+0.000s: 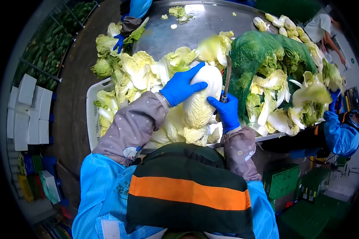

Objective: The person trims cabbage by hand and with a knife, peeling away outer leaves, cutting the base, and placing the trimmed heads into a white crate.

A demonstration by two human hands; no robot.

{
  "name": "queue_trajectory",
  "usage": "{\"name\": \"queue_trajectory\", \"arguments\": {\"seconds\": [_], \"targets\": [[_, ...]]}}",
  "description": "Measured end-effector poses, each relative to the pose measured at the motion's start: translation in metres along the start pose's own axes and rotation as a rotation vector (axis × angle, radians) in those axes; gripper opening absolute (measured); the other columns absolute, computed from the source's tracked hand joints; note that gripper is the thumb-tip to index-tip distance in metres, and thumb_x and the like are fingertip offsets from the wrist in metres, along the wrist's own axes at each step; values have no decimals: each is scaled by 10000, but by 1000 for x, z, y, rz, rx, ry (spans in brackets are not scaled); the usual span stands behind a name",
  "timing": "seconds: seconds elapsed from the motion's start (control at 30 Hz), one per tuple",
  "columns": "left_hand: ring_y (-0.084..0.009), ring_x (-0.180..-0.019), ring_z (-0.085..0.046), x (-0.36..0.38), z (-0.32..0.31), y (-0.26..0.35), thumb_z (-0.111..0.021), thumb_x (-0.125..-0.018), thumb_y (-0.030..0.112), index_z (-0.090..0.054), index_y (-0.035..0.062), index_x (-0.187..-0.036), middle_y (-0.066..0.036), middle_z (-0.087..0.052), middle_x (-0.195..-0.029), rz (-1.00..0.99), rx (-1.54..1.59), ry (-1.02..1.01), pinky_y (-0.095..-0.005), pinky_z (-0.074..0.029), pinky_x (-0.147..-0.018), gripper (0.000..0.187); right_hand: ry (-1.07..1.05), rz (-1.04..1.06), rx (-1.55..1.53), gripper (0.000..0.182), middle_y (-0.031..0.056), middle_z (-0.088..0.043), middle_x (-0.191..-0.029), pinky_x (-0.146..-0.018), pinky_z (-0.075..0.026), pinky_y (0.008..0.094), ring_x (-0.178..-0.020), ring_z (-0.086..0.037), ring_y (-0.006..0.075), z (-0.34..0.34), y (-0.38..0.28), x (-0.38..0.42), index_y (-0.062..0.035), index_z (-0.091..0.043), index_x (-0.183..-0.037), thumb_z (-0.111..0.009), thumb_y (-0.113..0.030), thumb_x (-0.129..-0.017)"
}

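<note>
A trimmed napa cabbage [201,105] stands tilted in front of my body, its pale stem end pointing away from me. My left hand [183,85], in a blue glove, grips it from the left near the stem end. My right hand [228,111], also gloved, is closed around a knife [227,75] whose narrow blade points away from me, along the cabbage's right side. The right thumb rests against the cabbage. Loose cabbage leaves [137,71] are heaped to the left and beyond my hands.
A metal table [163,34] stretches ahead. At left is a white basket [92,119] with leaves; at right, green netting [243,59] and more leaves. A co-worker's gloved hand [119,43] reaches in at upper left. Another person [343,133] stands at right, near green crates [281,181].
</note>
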State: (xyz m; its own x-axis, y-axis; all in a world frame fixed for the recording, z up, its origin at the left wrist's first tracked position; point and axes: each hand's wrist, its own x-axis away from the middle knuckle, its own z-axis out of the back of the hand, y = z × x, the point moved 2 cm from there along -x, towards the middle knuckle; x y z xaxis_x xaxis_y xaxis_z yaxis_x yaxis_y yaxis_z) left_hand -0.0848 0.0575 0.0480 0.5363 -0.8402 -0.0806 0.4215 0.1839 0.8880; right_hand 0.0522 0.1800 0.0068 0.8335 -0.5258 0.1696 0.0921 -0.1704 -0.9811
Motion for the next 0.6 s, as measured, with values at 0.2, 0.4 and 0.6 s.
{"name": "queue_trajectory", "arguments": {"seconds": [0.2,0.4,0.6], "targets": [[-169,-1040,-548,3,10,-16,-570,-869,336,-388,121,-1354,-78,-543,-1219,98,246,-117,-316,-455,-879,560,-33,30,-207,355,59,-654,-816,-594,-488,247,-658,-603,120,1,12,0,27,-616,-1024,-738,-126,-728],[-145,-862,-607,18,22,-25,-544,-900,213,-488,-3,-1212,-96,-641,-956,93,599,169,-264,-494,-755,384,113,-130,-599,406,123,-627,-1036,-799,-499,343,-890,-627,223,12,33,-16,29,-544,-1122,-619,-247,-834],[-283,-984,-586,44,67,-82,-625,-793,191,-423,51,-1289,-170,-591,-1107,113,-327,340,-328,-450,-868,553,-90,-122,-957,612,143,-476,-1285,-976,-394,436,-1139,-499,288,29,30,-14,-25,-375,-1314,-561,-391,-861]]}}
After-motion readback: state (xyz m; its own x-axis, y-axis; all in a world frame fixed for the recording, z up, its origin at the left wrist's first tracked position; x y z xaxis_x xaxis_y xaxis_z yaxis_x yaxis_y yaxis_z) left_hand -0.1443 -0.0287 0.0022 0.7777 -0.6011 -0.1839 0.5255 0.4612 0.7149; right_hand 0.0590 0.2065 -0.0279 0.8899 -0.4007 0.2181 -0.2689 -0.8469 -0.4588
